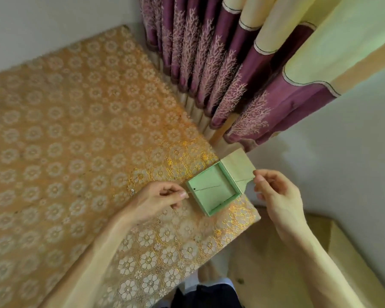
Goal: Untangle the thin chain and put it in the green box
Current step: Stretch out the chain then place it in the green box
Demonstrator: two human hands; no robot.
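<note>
Looking down, the thin chain [209, 187] spans the open green box [218, 210] on the desk [76, 130]. Its long axis runs from my left hand [158, 198], beside the box, to my right hand [276, 192], past the raised lid. My hands are apart, each pinching one end.

The left hand [158, 200] and right hand [278, 196] are bare, as are both forearms [102, 247]. Low between the arms shows a dark garment [206, 295] with a pale strip [222, 283] above it.

A tabletop [242, 221] under an orange flower-pattern cloth [65, 134] stands against a white wall [42, 23], beside a purple and cream curtain [231, 74].
</note>
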